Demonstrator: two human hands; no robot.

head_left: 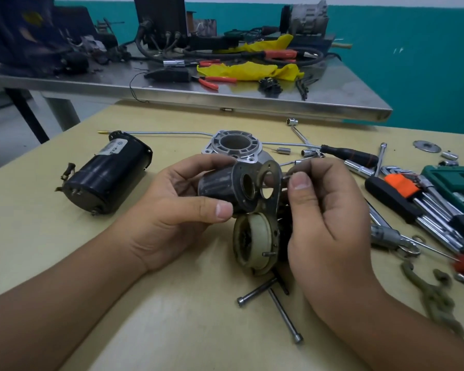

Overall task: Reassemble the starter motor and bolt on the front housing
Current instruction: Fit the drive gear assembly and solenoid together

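The solenoid cylinder (220, 190) sits in mid-air above the bench (51, 236), held in front of the person at centre frame. Its long axis runs roughly left to right, with the flanged open end facing right. Against that end stands the mounting plate (272, 194), an elongated metal plate with two large holes; its lower half carries the cream-coloured gear cover (252, 242), which rests near the bench surface.

The left hand (172, 210) grips the cylinder, thumb under and fingers curled over the top. The right hand (330, 218) is the nearer one to the plate's far face; its thumb and fingers pinch a small screw (286, 177) just beside the plate's upper right edge. The screw is tiny and partly hidden, so its exact seating cannot be told.

Judgement: the coming move turns on lining the screw up with a hole in the plate along the cylinder's axis, entering from the right.

Outward: the front housing (233, 145) lies just behind the hands, bore upward. The black motor body (107, 175) lies on its side well to the left. Two long through-bolts (281, 311) lie crossed near the right wrist. Sockets, hex keys (426, 199) and a screwdriver (351, 155) are scattered to the right.
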